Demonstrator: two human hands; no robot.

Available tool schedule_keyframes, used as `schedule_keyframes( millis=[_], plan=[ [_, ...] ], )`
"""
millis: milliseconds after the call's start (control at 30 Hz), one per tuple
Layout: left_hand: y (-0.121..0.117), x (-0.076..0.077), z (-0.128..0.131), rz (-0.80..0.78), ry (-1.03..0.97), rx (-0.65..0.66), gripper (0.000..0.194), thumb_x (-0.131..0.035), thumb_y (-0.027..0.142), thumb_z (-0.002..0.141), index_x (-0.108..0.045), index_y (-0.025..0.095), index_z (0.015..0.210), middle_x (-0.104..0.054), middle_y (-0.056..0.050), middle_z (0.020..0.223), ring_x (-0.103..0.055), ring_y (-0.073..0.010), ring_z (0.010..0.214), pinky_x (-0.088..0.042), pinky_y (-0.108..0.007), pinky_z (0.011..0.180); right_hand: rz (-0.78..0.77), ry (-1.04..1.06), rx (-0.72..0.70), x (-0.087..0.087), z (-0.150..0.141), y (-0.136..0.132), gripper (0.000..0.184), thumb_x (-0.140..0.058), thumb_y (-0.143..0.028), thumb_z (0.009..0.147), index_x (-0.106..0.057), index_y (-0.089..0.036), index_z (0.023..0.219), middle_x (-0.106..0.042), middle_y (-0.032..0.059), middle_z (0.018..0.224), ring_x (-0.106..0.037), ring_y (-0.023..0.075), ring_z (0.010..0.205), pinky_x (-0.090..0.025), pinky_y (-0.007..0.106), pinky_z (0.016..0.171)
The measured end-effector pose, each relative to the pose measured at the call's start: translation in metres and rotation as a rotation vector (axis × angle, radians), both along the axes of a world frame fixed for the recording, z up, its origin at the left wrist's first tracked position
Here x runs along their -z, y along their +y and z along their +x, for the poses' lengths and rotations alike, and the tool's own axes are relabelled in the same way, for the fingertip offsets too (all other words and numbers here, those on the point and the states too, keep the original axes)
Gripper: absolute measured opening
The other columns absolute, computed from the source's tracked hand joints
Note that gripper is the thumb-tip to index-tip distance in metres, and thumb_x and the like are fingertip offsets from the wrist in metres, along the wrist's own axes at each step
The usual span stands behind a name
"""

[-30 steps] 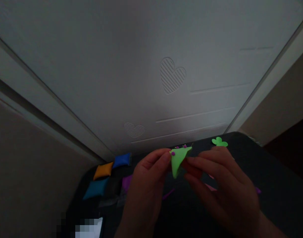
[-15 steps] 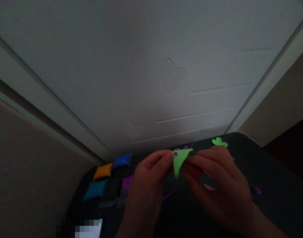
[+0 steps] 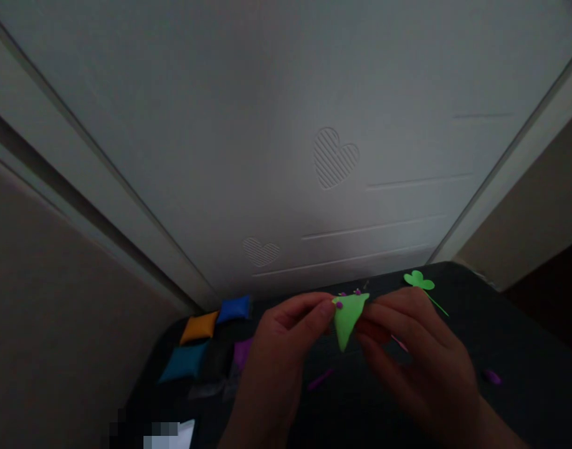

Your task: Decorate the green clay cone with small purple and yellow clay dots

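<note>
A flat green clay triangle (image 3: 347,317) with small purple dots along its top edge is held up between both hands above a dark table (image 3: 524,337). My left hand (image 3: 276,362) pinches its left corner with fingertips and thumb. My right hand (image 3: 417,362) pinches the right side, fingers curled round it. The piece points downward.
A green clover-shaped clay piece (image 3: 419,280) with a thin stem lies at the table's far edge. Clay packets, orange (image 3: 199,326), blue (image 3: 234,308), teal (image 3: 184,360) and purple (image 3: 242,352), lie at the left. Small purple bits (image 3: 492,376) lie on the table. A white wall with heart reliefs (image 3: 335,163) rises behind.
The view has shifted slightly, so hands and triangle sit a little lower and to the right. Both hands keep their pinch on the green piece.
</note>
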State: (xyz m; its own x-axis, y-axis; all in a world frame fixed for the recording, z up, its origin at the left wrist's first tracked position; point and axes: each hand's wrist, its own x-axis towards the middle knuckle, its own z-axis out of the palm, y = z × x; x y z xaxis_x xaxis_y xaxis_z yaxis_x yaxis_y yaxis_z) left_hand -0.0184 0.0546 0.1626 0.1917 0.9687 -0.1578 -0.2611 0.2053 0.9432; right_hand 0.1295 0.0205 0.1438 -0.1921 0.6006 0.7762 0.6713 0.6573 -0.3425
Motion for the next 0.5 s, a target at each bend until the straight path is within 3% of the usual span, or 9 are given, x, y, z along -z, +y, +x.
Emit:
schedule_keyframes(
  millis=[100,333,500],
  plan=[
    [-0.003,-0.003,-0.001,0.011,0.046,-0.035,0.009,-0.067,0.027,0.066,-0.070,0.019,0.070,-0.064,0.000,0.060,-0.057,-0.0124,0.063,-0.044,-0.024,0.063,-0.010,0.012,-0.018,0.001,0.000,0.000,0.036,-0.060,-0.006,0.072,-0.052,-0.017,0.105,-0.053,0.0013,0.090,-0.047,0.0106,0.081,-0.041,0.026,0.070],
    [0.006,0.000,-0.005,0.087,0.120,-0.049,0.014,-0.065,0.029,0.067,-0.069,0.017,0.069,-0.068,-0.004,0.073,-0.059,-0.0157,0.069,-0.045,-0.026,0.062,-0.082,0.034,-0.021,0.008,0.002,0.005,0.033,-0.056,-0.009,0.075,-0.051,-0.021,0.105,-0.056,-0.0003,0.084,-0.050,0.0100,0.076,-0.042,0.023,0.066],
    [0.013,0.009,-0.018,0.139,0.180,-0.095,0.022,-0.063,0.037,0.068,-0.068,0.018,0.078,-0.067,-0.004,0.073,-0.059,-0.0163,0.070,-0.044,-0.026,0.062,-0.252,0.333,0.021,0.025,0.013,0.014,0.030,-0.058,-0.011,0.072,-0.053,-0.022,0.099,-0.056,-0.0003,0.086,-0.052,0.0117,0.078,-0.042,0.027,0.071]
  ],
)
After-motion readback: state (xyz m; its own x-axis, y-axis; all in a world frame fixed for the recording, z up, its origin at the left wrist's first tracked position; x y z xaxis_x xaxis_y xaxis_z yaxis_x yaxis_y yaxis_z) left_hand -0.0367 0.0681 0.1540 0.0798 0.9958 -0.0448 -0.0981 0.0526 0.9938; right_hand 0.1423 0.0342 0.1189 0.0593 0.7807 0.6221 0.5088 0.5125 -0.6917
